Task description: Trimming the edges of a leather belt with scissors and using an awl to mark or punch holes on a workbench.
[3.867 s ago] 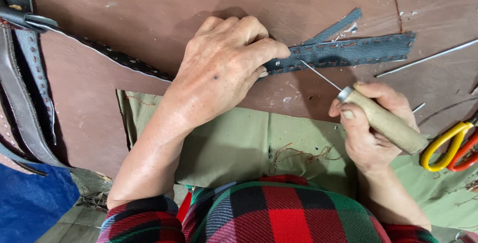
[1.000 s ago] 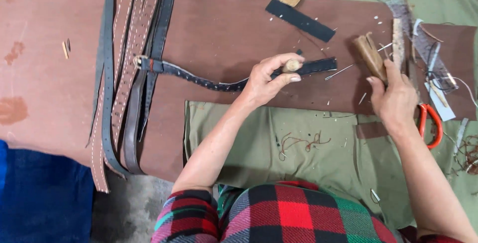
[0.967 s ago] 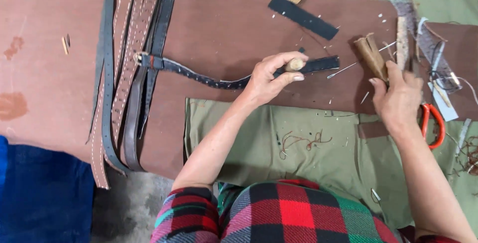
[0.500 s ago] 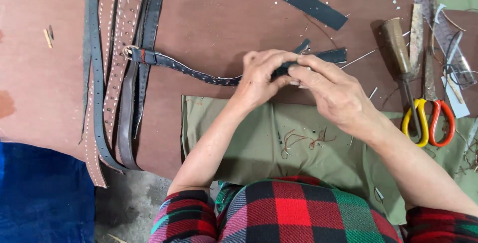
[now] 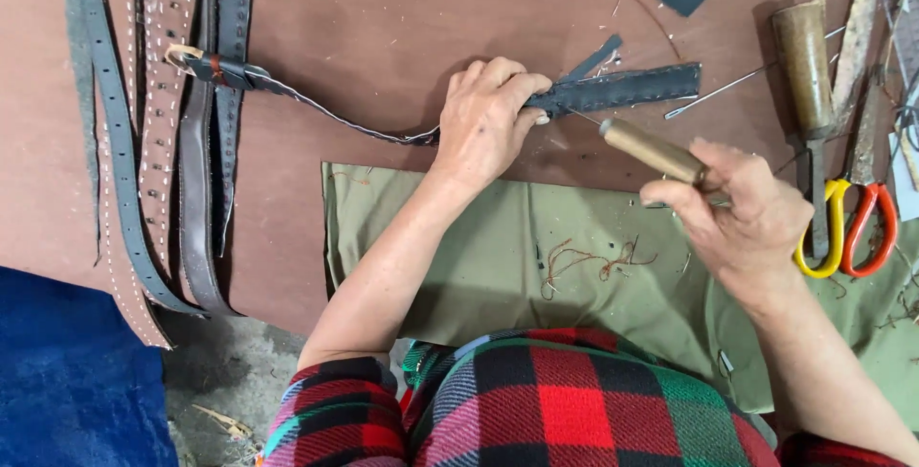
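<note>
Centrally, a brown leather-like sheet is spread over the tabletop (image 5: 402,17), with an olive cloth (image 5: 498,266) laid along its near edge. At the left, several long straps (image 5: 163,142), brown and dark with rows of studs or stitch holes, are laid roughly parallel, running away from the person. A narrow dark leather strap (image 5: 622,89) lies across the sheet with its long axis left to right; its wide, stitched end points right, its thin end runs left to a small buckle (image 5: 187,57). The left hand (image 5: 488,122) is pressed palm-down on this strap near its middle, fingers curled closed over it. The right hand (image 5: 747,213) is raised over the cloth, fingers closed around a cylindrical wooden-handled awl (image 5: 651,151), its tip aimed up-left toward the strap. At the right, scissors with yellow and red handles (image 5: 852,228) rest beside a wooden-handled tool (image 5: 804,65).
</note>
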